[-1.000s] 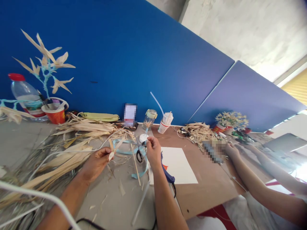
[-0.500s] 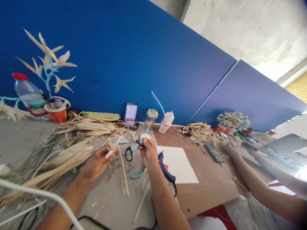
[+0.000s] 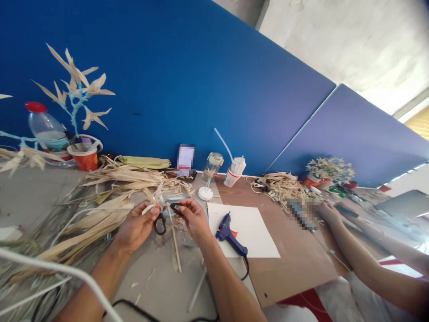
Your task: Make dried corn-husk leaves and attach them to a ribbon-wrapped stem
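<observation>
My left hand [image 3: 136,226] pinches a pale corn-husk flower [image 3: 152,201] at the middle left of the view. In my right hand [image 3: 194,219] are the black-handled scissors [image 3: 160,223], gripped by one handle loop, with the other loop hanging below. The scissors and the husk flower are close together; the blades are hard to make out between the hands. A thin stick [image 3: 175,246] lies on the table beneath. Just right of my right hand, a blue glue gun [image 3: 231,235] rests on white paper [image 3: 261,232].
Behind the hands are a small husk flower on a white base [image 3: 205,193], a lidded jar [image 3: 213,165] and a paper cup [image 3: 231,178]. Husk piles [image 3: 107,214] spread at left. White cable [image 3: 67,268] crosses the lower left. Another person's arms [image 3: 355,246] reach in at right.
My right hand has moved left and slightly down with the scissors, closer to the husk flower in my left hand. The white base is now uncovered. The view has shifted slightly.
</observation>
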### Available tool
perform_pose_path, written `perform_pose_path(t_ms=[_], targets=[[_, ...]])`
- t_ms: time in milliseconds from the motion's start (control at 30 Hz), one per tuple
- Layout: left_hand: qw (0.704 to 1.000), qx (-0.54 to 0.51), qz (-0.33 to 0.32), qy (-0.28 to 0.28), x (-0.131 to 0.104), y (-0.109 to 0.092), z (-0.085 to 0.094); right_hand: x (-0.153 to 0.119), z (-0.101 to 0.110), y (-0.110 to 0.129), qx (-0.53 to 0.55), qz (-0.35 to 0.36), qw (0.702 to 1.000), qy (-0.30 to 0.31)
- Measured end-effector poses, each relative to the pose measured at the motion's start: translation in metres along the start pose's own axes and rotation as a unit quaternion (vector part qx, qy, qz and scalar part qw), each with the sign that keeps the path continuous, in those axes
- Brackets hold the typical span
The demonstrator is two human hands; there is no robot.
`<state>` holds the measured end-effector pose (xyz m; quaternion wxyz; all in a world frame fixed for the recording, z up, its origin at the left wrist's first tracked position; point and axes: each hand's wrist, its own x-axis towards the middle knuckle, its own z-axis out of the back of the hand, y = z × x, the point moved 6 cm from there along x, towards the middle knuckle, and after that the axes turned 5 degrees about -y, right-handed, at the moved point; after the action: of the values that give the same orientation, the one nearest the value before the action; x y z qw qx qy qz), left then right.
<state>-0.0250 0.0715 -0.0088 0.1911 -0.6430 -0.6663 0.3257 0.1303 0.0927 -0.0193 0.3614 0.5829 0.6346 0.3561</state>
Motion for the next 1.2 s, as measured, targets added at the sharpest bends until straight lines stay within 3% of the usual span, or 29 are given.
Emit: perform_pose_path(t_ms=[233,367,467,533,600,700,767,833,900,967,1067,1200], targets=[[0.999,-0.027,-0.021,-0.040,0.005,-0.003,0.005,-0.009,-0.008,0.004,-0.117,0.010,0.993,0.032],[0.999,-0.027,-0.022,-0.040,0.006,-0.002,0.005,-0.012,-0.008,0.002,-0.093,-0.010,0.994,0.047],[0.999,-0.027,-0.017,-0.038,0.006,-0.001,0.005,-0.007,-0.004,-0.007,-0.085,-0.045,0.994,0.059],[0.999,-0.029,-0.015,-0.035,0.007,-0.001,0.005,-0.001,0.005,-0.004,-0.159,-0.012,0.987,0.029],[0.999,-0.029,-0.012,-0.036,0.006,-0.001,0.006,0.002,0.019,0.012,-0.303,0.091,0.947,-0.055],[0.999,-0.023,-0.007,-0.036,0.005,0.000,0.006,-0.006,0.030,0.047,-0.473,0.257,0.821,-0.193],[0.999,-0.012,-0.010,-0.036,0.005,0.000,0.005,-0.014,0.029,0.062,-0.504,0.316,0.772,-0.224],[0.999,0.006,-0.013,-0.038,0.005,0.001,0.005,-0.019,0.022,0.068,-0.496,0.344,0.775,-0.186],[0.999,0.027,-0.016,-0.038,0.006,0.002,0.005,-0.023,0.007,0.065,-0.486,0.353,0.794,-0.096],[0.998,0.044,-0.016,-0.032,0.006,0.004,0.004,-0.029,-0.012,0.057,-0.503,0.348,0.791,0.003],[0.998,0.057,-0.016,-0.025,0.005,0.005,0.004,-0.039,-0.037,0.041,-0.590,0.321,0.736,0.091],[0.997,0.070,-0.022,-0.023,0.004,0.005,0.003,-0.042,-0.048,0.030,-0.700,0.261,0.658,0.092]])
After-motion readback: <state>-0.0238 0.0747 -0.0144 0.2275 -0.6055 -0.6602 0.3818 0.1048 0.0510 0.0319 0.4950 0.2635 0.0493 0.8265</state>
